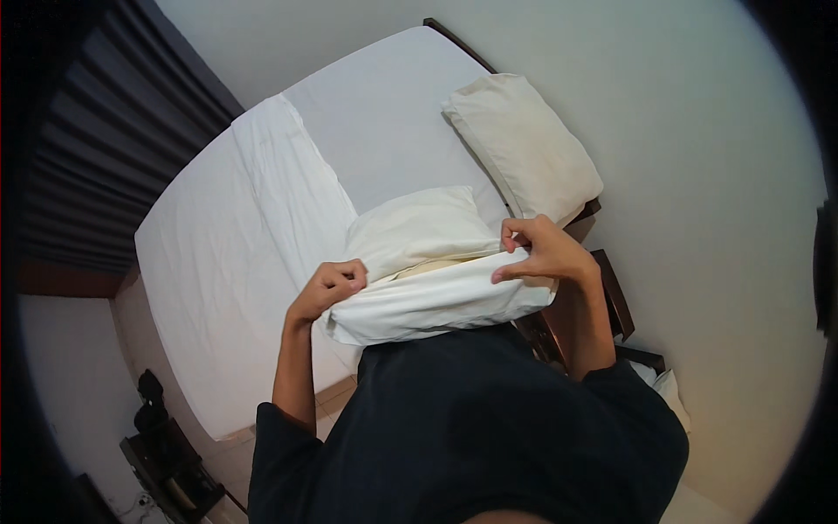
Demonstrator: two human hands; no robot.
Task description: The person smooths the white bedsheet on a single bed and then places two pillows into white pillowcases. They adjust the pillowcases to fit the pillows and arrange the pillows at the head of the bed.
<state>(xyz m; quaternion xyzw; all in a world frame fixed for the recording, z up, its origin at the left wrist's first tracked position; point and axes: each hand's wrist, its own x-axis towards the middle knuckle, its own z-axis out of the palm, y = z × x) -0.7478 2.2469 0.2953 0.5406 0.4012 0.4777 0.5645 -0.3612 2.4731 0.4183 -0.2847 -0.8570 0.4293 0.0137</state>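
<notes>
A white pillowcase point(445, 306) with a pillow inside lies across the front of my body, its far part resting on the bed. Its long opening faces up, and a strip of the cream-coloured pillow point(434, 268) shows through it. At the left end of this opening, my left hand point(334, 286) is closed, pinching the cloth edge. My right hand point(546, 251) curls round the right end of the edge, fingers at the opening and thumb spread lower over the near flap. How firmly it grips is hard to see.
The bed point(375, 131) has a pale sheet, with a white cover point(227, 201) folded back on the left. Another white pillow point(528, 148) lies by the dark headboard point(458, 45). Dark wooden furniture point(614, 295) stands close on my right. A grey curtain point(113, 140) hangs at the far left.
</notes>
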